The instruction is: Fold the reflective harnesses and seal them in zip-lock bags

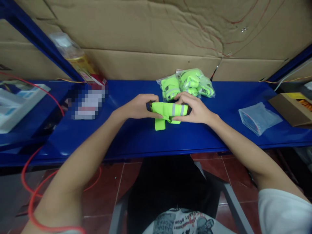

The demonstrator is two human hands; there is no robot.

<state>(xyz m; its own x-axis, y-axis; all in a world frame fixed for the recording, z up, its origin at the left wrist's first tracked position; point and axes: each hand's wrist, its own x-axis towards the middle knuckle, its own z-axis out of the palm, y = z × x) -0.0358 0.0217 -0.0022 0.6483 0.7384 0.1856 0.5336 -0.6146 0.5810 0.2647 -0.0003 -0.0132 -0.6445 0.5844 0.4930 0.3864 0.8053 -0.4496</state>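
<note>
Between my two hands, above the blue table, is a folded neon-yellow reflective strap point(167, 110) with silver-grey bands. One loose piece of it hangs down at the lower left. My left hand point(141, 106) grips its left end, thumb in front, where something dark shows by the fingers. At the right end my right hand point(193, 109) is closed on the same strap, with another dark part against the palm. Just behind my hands lie several clear bags point(188, 83) packed with similar neon-yellow straps.
An empty-looking clear zip bag point(259, 118) lies on the blue table point(136, 139) to the right, beside a cardboard box point(290, 109). A bottle point(78, 61) stands at the back left. White trays point(21, 104) and a red hose point(30, 208) are on the left. Cardboard point(136, 29) lines the back.
</note>
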